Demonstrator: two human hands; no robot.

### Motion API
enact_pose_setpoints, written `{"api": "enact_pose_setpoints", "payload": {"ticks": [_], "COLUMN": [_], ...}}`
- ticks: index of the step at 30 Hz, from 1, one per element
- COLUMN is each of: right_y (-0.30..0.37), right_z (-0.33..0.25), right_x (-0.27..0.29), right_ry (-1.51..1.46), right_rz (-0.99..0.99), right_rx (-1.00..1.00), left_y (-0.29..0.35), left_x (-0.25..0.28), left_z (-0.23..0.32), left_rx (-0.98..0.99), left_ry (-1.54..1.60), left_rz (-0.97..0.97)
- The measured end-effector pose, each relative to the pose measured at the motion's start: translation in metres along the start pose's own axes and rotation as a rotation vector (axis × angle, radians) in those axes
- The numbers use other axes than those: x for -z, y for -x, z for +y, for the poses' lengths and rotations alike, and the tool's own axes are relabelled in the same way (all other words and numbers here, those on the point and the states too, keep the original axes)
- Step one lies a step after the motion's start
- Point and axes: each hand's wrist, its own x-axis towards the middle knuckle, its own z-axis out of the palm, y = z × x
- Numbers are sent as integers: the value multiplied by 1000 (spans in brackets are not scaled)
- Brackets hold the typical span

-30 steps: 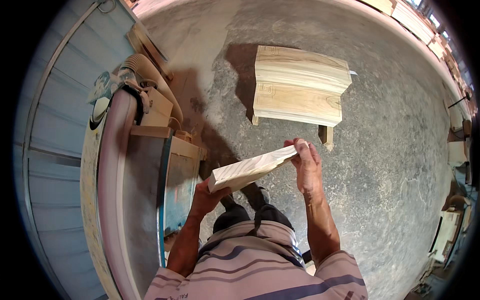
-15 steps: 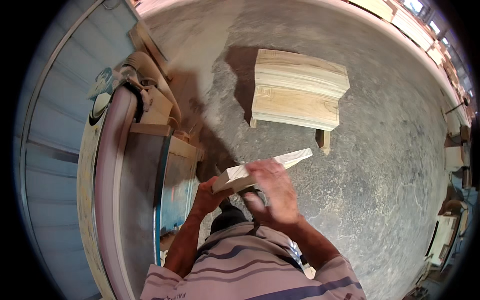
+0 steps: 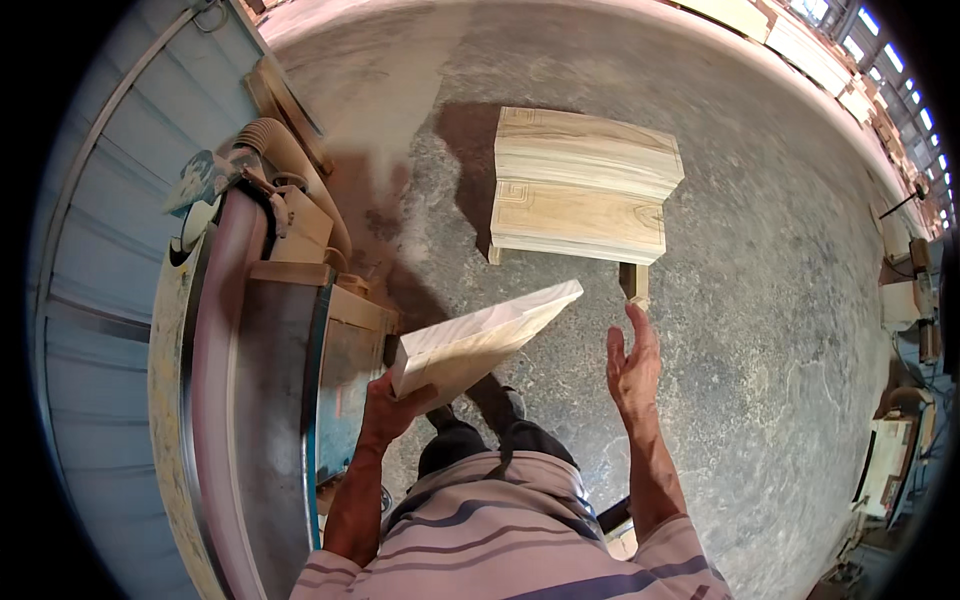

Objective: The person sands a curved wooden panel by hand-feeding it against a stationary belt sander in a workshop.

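Observation:
A pale wooden board point(image 3: 480, 340) is tilted in front of me, its far end pointing up and to the right. My left hand point(image 3: 390, 408) grips its near left end, fingers wrapped round the lower edge. My right hand point(image 3: 635, 368) is off the board, to its right, with the fingers stretched and apart and nothing in them. Beyond, two carved wooden panels point(image 3: 580, 215) lie side by side on low wooden supports point(image 3: 636, 285), their near edge just past my right fingertips.
Close on my left stands a long belt sander point(image 3: 240, 400) with a pinkish belt and a ribbed hose point(image 3: 285, 160). Behind it rises a grey-blue metal wall point(image 3: 95, 380). Grey concrete floor point(image 3: 760, 330) spreads to the right, with assorted wooden pieces point(image 3: 885, 465) along the far right edge.
My right hand has left the board's surface and moved out to the right. The board, still in my left hand, has shifted slightly left and shows more of its face.

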Motion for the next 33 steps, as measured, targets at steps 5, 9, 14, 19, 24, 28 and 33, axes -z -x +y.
{"api": "enact_pose_setpoints", "payload": {"ticks": [5,9,14,19,24,28,33], "right_y": [31,47,51,17,-1,-2,1], "right_z": [59,92,142,124,52,68,81], "right_x": [-40,-70,-101,-69,4,1,-24], "right_ry": [-414,-421,-654,-1196,-1224,-1135,-1051], "right_rz": [-92,-172,-98,-258,-504,-523,-519], "right_rx": [-398,-517,-654,-691,-428,-500,-548], "left_y": [-2,-6,3,17,21,27,23], "left_x": [14,42,68,72,60,47,50], "left_z": [47,56,72,41,-14,-41,-94], "left_rx": [-55,-203,-248,-132,-19,120,158], "left_ry": [218,356,922,1189,1306,1375,1431], "left_rz": [206,511,561,567,576,602,647]}}
